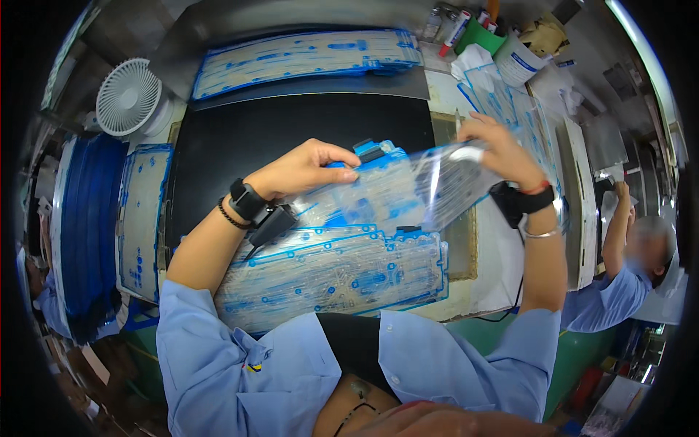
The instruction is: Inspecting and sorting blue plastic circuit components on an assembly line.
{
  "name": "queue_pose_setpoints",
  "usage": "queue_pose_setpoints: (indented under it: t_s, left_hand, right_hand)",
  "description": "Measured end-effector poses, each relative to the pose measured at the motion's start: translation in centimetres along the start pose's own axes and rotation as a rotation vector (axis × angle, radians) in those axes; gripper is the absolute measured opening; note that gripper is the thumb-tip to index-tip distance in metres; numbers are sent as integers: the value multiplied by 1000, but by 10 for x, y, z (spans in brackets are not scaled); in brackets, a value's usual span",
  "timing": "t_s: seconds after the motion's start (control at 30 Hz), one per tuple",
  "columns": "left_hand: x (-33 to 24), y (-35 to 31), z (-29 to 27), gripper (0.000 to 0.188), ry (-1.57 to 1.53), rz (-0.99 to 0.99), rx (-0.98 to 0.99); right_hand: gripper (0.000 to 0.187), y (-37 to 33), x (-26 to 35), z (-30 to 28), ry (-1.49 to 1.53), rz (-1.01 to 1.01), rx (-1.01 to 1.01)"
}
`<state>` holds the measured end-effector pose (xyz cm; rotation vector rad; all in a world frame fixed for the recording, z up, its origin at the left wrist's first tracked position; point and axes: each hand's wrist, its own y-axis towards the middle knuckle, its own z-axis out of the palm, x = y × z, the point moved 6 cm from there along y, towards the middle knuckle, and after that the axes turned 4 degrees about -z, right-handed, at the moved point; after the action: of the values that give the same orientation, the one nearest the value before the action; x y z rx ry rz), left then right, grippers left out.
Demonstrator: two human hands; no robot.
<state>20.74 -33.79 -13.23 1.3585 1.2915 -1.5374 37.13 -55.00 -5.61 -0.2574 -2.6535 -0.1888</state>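
My left hand [313, 169] pinches the left end of a thin panel [378, 186] with blue edges and a black strip at its top. Out to the right, my right hand [502, 149] is closed on a shiny clear plastic film [453, 178], which stretches back over the panel and is bent and partly blurred. Below the panel lies a stack of similar clear-covered sheets [335, 277] with blue outlines and small blue rings, close to my body. A thin pointed tool [457, 122] shows beside my right fingers; whether they touch it I cannot tell.
A black mat [240, 146] covers the middle. More blue-marked sheets [306, 62] lie at the back, others [142, 218] at the left, and clear films [502, 95] at the right. A white fan [129, 98] and a green pen cup [480, 36] stand behind. Another person [619, 284] works at far right.
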Motion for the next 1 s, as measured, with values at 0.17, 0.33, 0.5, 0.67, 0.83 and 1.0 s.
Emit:
queue_pose_setpoints:
  t_s: [0.17,0.33,0.5,0.67,0.83,1.0]
  left_hand:
    - [3,4,4,29,-36,20,-12]
    - [21,5,-18,23,381,136,26]
    - [8,19,-2,22,128,-254,134]
    - [5,19,1,19,143,-311,149]
    - [13,16,1,18,63,-257,77]
    - [1,7,-1,25,57,-41,6]
  right_hand:
    - [16,-45,31,-97,323,151,-506]
    - [17,9,111,-28,682,-160,-144]
    - [16,43,186,117,31,-388,90]
    - [11,75,237,203,37,-420,-115]
    - [10,60,252,164,-55,-458,-472]
    - [28,17,129,47,-6,-65,-647]
